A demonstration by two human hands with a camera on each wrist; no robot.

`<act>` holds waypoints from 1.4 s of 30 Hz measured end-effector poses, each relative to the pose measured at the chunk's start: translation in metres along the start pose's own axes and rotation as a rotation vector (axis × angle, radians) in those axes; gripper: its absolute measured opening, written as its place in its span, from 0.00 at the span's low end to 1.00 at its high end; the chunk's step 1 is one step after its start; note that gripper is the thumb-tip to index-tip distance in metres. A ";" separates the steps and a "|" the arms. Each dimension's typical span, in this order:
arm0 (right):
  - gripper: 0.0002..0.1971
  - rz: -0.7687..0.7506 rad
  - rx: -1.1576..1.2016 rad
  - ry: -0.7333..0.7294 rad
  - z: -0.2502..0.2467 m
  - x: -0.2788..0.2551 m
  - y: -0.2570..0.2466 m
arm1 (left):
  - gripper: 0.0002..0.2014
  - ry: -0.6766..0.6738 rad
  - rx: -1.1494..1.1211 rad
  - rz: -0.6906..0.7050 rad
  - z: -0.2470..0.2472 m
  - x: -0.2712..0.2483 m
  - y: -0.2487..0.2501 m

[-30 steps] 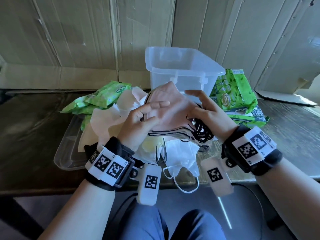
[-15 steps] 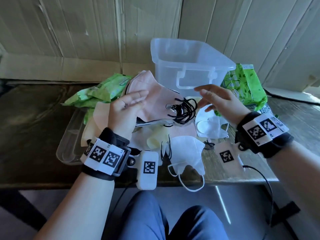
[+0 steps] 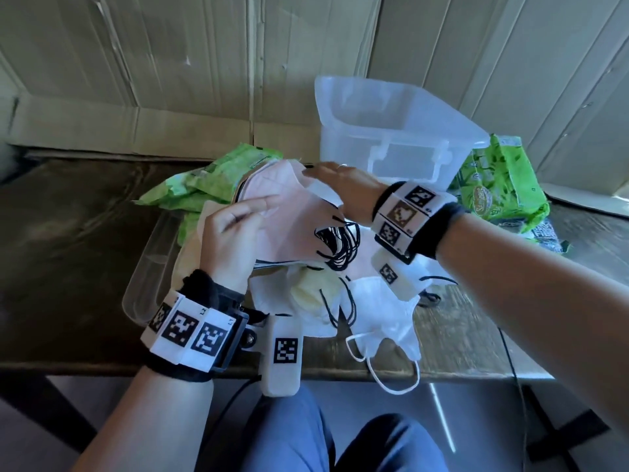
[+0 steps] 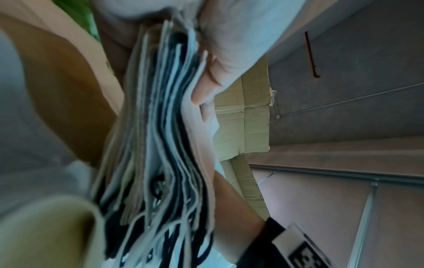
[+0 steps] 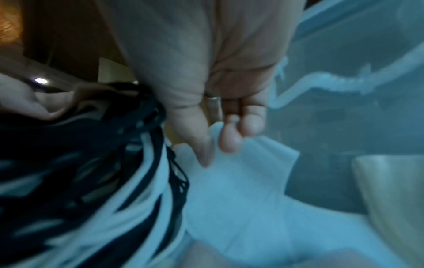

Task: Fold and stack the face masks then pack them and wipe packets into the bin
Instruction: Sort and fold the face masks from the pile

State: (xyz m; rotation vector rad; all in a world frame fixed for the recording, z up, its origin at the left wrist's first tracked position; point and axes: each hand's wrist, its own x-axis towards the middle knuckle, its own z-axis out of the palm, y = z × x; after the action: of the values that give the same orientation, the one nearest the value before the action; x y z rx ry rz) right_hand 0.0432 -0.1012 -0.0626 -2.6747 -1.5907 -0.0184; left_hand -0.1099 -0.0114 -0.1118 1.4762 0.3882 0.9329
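Observation:
My left hand (image 3: 243, 229) grips a stack of folded face masks (image 3: 292, 219), a pink one on top, with black ear loops (image 3: 340, 248) hanging off its right end. In the left wrist view the stack's layered edges (image 4: 165, 127) lie under my thumb (image 4: 206, 87). My right hand (image 3: 328, 177) reaches across the top of the stack and pinches a white mask (image 5: 241, 174) between thumb and fingers. The clear plastic bin (image 3: 394, 107) stands just behind. Green wipe packets lie at the left (image 3: 221, 180) and the right (image 3: 500, 185).
Loose white and pale yellow masks (image 3: 384, 311) lie on the wooden table (image 3: 75, 253) near its front edge, one ear loop hanging over it. A clear lid (image 3: 146, 277) lies at the left under the pile. Cardboard panels stand behind the table.
My right hand, empty to the right of the stack half a second ago, has taken a white mask and swung left over the stack. My left hand has kept its hold.

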 end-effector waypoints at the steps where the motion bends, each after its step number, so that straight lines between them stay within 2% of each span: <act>1: 0.34 0.037 0.014 -0.033 0.002 0.005 -0.002 | 0.18 0.005 -0.001 0.008 -0.002 0.000 0.000; 4: 0.21 0.106 -0.045 0.005 -0.004 0.004 -0.006 | 0.17 0.023 -0.008 0.002 -0.007 0.003 -0.001; 6: 0.14 0.140 -0.046 0.093 -0.017 -0.007 -0.009 | 0.16 0.014 -0.005 -0.004 -0.010 0.005 -0.001; 9: 0.07 0.222 0.188 0.400 -0.039 -0.035 -0.001 | 0.14 -0.043 0.028 0.036 -0.006 0.002 0.002; 11: 0.14 0.277 0.275 0.700 -0.048 -0.056 0.004 | 0.12 -0.135 0.029 0.000 0.008 -0.004 0.008; 12: 0.15 0.261 0.307 0.833 -0.050 -0.066 0.004 | 0.12 -0.190 0.018 -0.032 0.017 -0.008 0.011; 14: 0.13 0.187 0.305 0.958 -0.043 -0.084 0.001 | 0.15 -0.269 0.002 -0.107 0.039 -0.020 0.022; 17: 0.16 0.118 0.189 0.896 -0.020 -0.111 -0.005 | 0.24 -0.344 -0.226 -0.203 0.062 -0.030 0.035; 19: 0.16 0.098 0.058 0.813 -0.009 -0.130 -0.006 | 0.21 -0.401 -0.359 -0.234 0.069 -0.032 0.039; 21: 0.18 0.063 0.030 0.721 -0.004 -0.146 -0.006 | 0.18 -0.401 -0.276 -0.229 0.074 -0.032 0.034; 23: 0.21 0.060 0.239 0.678 -0.003 -0.157 -0.002 | 0.11 -0.361 -0.199 -0.200 0.078 -0.036 0.029; 25: 0.21 0.130 0.476 0.770 -0.007 -0.162 0.006 | 0.06 -0.352 -0.140 -0.180 0.080 -0.041 0.029; 27: 0.19 0.250 0.518 0.839 -0.013 -0.163 0.013 | 0.11 -0.374 -0.083 -0.170 0.080 -0.045 0.032; 28: 0.20 0.291 0.499 0.812 -0.016 -0.162 0.016 | 0.14 -0.401 -0.069 -0.154 0.080 -0.046 0.034; 31: 0.15 0.243 0.645 0.712 -0.022 -0.159 0.022 | 0.19 -0.455 -0.040 -0.125 0.081 -0.051 0.039; 33: 0.09 0.220 0.707 0.728 -0.023 -0.157 0.024 | 0.24 -0.478 -0.031 -0.108 0.082 -0.054 0.041; 35: 0.09 0.221 0.708 0.759 -0.019 -0.154 0.025 | 0.27 -0.490 -0.012 -0.095 0.081 -0.055 0.040; 38: 0.14 0.184 0.769 0.758 -0.014 -0.151 0.023 | 0.22 -0.465 0.002 -0.080 0.078 -0.055 0.035; 40: 0.13 0.182 0.790 0.758 -0.009 -0.149 0.022 | 0.14 -0.467 -0.009 -0.088 0.078 -0.056 0.032; 42: 0.11 0.202 0.742 0.746 -0.004 -0.149 0.023 | 0.11 -0.499 -0.023 -0.080 0.081 -0.057 0.030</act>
State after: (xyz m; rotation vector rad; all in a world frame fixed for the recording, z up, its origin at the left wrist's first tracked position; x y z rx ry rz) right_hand -0.0082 -0.2434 -0.0625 -1.8893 -0.8555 -0.3105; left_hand -0.0941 -0.1121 -0.0922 1.5982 0.0679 0.4775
